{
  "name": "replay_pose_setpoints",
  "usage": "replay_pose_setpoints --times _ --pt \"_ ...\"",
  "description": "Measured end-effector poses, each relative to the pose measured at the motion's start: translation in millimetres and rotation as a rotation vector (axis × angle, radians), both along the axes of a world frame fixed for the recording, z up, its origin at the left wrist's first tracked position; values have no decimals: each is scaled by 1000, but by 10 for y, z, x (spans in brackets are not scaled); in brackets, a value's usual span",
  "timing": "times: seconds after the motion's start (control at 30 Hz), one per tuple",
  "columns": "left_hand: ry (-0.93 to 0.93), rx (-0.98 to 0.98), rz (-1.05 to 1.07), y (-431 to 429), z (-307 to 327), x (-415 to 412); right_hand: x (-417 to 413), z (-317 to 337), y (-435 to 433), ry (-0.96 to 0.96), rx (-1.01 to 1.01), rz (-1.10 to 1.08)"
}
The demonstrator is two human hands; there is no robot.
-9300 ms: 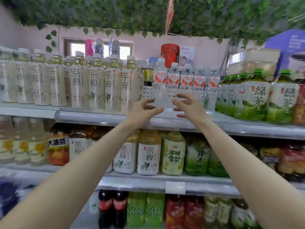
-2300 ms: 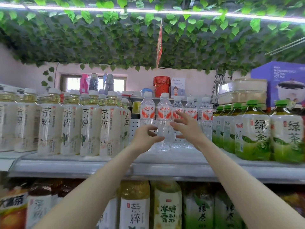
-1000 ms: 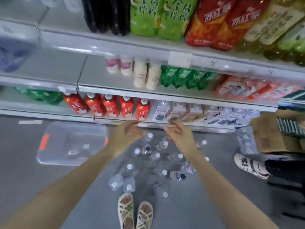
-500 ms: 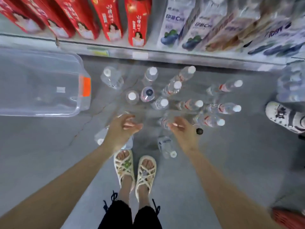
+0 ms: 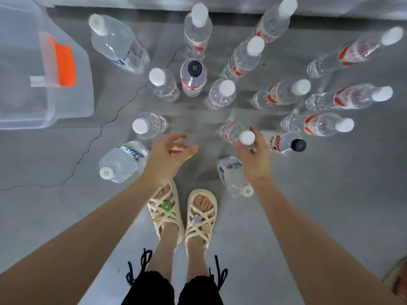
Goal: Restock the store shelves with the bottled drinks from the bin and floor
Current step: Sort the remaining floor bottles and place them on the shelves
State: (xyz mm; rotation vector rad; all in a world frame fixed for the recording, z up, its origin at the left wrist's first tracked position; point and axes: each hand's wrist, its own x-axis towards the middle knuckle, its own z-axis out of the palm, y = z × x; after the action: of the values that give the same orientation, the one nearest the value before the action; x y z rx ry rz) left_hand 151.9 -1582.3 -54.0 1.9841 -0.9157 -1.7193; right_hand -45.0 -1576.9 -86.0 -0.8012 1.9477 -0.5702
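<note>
Many bottles: clear water bottles [image 5: 222, 93] stand upright on the grey floor [image 5: 55, 155], spread from 10 to 3 o'clock of the feet; most have white caps and red-and-white labels.
Right hand [image 5: 255, 158]: at 1 o'clock of the feet, fingertips around the neck of one white-capped bottle [image 5: 234, 133]; grip looks partial, and whether it is fully closed I cannot tell.
Left hand [image 5: 168, 156]: at 11 o'clock of the feet, fingers spread wide and loosely curled, holding nothing, touching no bottle.
Black-capped bottle [image 5: 284, 142]: just beside the right hand, at its 3 o'clock.
Second black-capped bottle [image 5: 193, 77]: at 12 o'clock, among the white caps.
Blue-labelled bottles: one [image 5: 122, 161] at 9 o'clock of the left hand, one [image 5: 233, 176] under the right wrist, a third [image 5: 119, 44] at 11 o'clock.
Bin [image 5: 46, 69]: clear plastic with an orange latch, at 10 o'clock, apart from the bottles.
Feet: cream woven sandals [image 5: 182, 213], side by side at frame centre.
Floor: a thin crack runs from 9 o'clock up toward the bottles.
</note>
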Motion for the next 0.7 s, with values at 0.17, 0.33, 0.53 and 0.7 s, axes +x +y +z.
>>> replay_pose_setpoints --times 0.17,0.33,0.53,0.7 --pt "-10 0 -13 -2 -24 -7 30 -59 -33 -36 -64 -68" --pt "24 -4 -11 -66 256 24 -12 281 -190 17 -57 -70" --pt "64 -52 41 -282 1278 -63 -69 1421 -498 -77 -161 -19" --pt "102 -158 16 -577 2515 -45 -32 2936 -952 -113 -322 107"
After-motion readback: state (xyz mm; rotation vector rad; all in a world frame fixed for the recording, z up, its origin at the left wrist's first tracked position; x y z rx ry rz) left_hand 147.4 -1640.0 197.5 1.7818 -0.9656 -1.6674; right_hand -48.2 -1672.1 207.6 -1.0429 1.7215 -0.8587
